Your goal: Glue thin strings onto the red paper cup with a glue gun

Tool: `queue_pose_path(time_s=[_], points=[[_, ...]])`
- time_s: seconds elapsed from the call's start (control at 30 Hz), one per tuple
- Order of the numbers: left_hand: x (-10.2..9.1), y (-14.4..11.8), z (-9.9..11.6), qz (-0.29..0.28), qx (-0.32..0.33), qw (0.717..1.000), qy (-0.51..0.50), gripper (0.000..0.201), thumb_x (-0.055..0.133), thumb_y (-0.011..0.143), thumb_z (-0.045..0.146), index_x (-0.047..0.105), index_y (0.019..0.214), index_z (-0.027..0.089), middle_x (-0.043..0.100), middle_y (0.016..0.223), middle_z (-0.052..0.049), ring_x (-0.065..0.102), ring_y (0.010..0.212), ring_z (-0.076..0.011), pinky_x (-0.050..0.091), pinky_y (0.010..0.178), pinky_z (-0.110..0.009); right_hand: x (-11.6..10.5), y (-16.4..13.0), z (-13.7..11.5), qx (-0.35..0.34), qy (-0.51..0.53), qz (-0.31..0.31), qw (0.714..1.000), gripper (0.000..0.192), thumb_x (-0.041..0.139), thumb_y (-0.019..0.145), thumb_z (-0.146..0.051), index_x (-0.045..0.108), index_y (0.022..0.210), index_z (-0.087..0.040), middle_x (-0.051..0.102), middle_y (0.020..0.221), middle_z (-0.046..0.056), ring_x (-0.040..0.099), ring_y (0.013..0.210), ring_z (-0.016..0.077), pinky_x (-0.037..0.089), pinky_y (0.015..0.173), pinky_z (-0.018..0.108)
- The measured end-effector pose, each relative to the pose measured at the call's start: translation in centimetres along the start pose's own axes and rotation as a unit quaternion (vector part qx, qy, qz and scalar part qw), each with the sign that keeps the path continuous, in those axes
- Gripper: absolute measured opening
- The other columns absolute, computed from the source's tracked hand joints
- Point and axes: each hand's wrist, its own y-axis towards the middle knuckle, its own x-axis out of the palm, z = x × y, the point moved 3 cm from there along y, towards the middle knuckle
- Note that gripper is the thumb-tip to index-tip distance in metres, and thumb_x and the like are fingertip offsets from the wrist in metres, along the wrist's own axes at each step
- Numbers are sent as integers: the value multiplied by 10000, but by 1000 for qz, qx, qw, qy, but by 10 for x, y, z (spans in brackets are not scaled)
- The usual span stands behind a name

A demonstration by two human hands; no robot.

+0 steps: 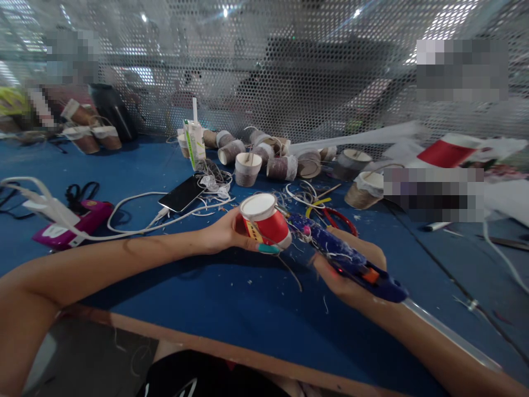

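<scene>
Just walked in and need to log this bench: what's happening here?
A person sits at a blue-topped table. The left hand holds a red paper cup with a white base, tilted on its side. The right hand grips a blue glue gun with its nozzle at the cup's side. Twine-wrapped cups stand behind, beside a black phone on a white cable.

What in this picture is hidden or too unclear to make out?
- Head view: the glue gun nozzle tip is hidden behind the red paper cup in the left hand.
- The right hand fingers lie mostly under the gun.
- The label on the white bottle is too small to read.
- Pixelated patches blot out the upper corners and an area at right.
</scene>
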Motion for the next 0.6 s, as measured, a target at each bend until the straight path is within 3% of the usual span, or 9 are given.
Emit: queue_pose_path(time_s=[0.13,0.33,0.6], points=[[1,0,0,-14,6,1000,3,603,861,516,127,621,1069,138,683,1001,-86,649,1023,-274,502,927,-404,0,-1,1,13,-9,-1,1000,262,538,752,-123,352,605,-234,437,526,-44,439,439,107,351,427,265],[-1,-1,1,8,3,1000,28,661,871,485,124,596,1085,129,675,1062,-108,644,1038,-285,522,881,-380,-1,0,1,11,-4,6,1000,233,539,738,-126,375,609,-229,455,527,-49,456,433,102,365,421,253],[-2,0,0,-5,11,1000,14,711,877,489,115,587,1138,135,679,1118,-126,612,1138,-318,492,960,-430,0,0,5,20,8,10,1000,271,543,742,-116,342,598,-228,432,516,-45,427,426,106,348,419,267]])
